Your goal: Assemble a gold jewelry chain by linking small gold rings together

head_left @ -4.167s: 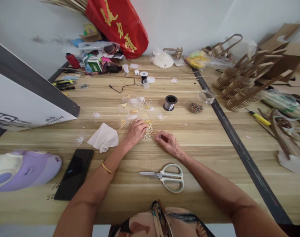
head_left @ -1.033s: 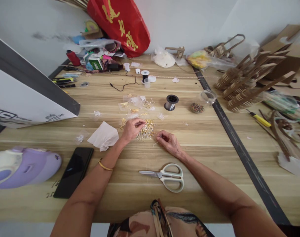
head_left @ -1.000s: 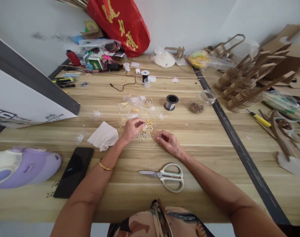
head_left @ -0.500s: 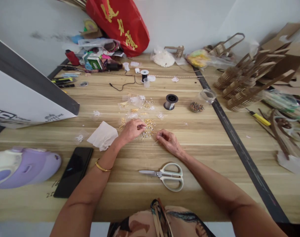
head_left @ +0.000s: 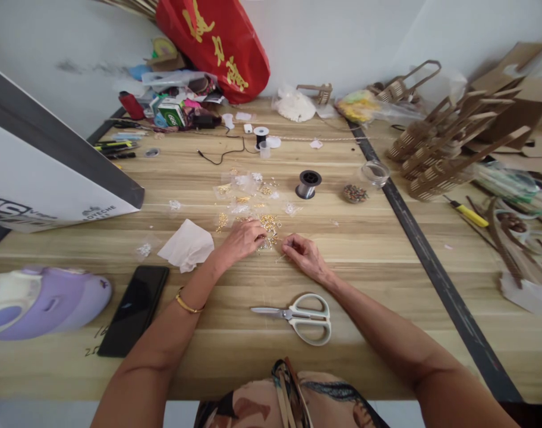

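A heap of small gold beads (head_left: 270, 229) lies on the wooden table (head_left: 253, 285), with several little clear bags of beads (head_left: 242, 190) behind it. My left hand (head_left: 243, 238) rests on the heap's left side, fingertips pinched together in the beads; what they hold is too small to name. My right hand (head_left: 303, 254) lies just right of the heap, fingers curled in a pinch around a thin pin or wire I cannot make out. The two hands are a few centimetres apart.
White-handled scissors (head_left: 303, 316) lie near the front edge. A white tissue (head_left: 187, 246), a black phone (head_left: 134, 309) and a purple device (head_left: 39, 300) are at the left. A wire spool (head_left: 307, 183) and a bead jar (head_left: 372, 173) stand behind; wooden baskets (head_left: 440, 148) at the right.
My left hand has slid a little to the right over the bead heap, closer to my right hand. The right hand has stayed in place.
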`<state>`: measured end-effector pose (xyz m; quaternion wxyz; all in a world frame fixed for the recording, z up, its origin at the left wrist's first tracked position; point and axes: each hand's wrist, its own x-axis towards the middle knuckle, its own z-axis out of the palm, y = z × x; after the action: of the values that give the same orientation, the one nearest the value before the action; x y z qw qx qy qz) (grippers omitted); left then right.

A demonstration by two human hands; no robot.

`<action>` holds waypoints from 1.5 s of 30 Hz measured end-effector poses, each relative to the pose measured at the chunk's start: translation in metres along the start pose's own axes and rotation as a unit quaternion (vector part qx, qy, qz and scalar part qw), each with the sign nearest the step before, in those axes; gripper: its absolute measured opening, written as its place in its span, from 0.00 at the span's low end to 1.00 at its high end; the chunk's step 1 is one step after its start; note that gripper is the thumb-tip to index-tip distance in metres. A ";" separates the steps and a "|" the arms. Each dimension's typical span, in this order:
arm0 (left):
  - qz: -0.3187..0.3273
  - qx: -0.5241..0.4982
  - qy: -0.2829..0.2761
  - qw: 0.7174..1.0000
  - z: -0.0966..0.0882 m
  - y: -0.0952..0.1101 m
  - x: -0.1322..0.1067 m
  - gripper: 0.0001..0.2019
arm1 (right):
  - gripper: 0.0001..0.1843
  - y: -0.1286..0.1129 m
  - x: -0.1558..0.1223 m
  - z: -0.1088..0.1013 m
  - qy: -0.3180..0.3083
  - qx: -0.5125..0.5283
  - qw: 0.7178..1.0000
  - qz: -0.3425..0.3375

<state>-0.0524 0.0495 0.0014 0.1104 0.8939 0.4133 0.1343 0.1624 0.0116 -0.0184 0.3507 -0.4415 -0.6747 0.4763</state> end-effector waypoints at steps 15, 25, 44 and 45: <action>0.001 -0.065 0.020 0.998 -0.005 0.002 0.002 0.05 | 0.10 -0.002 0.000 0.000 0.007 -0.011 1.000 -0.005; 0.035 -0.034 -0.026 0.998 0.003 0.011 0.001 0.07 | 0.11 -0.004 0.000 0.000 0.007 -0.017 1.000 -0.007; 0.047 -0.029 -0.035 0.998 0.003 0.014 0.000 0.08 | 0.11 -0.004 0.000 0.000 0.003 -0.018 1.000 0.003; 0.047 -0.031 -0.035 0.998 0.003 0.014 0.000 0.08 | 0.11 -0.004 0.000 0.000 0.003 -0.019 1.000 0.002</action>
<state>-0.0417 0.0401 0.0030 0.1461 0.9127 0.3620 0.1206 0.1612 0.0108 -0.0146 0.3434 -0.4507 -0.6816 0.4631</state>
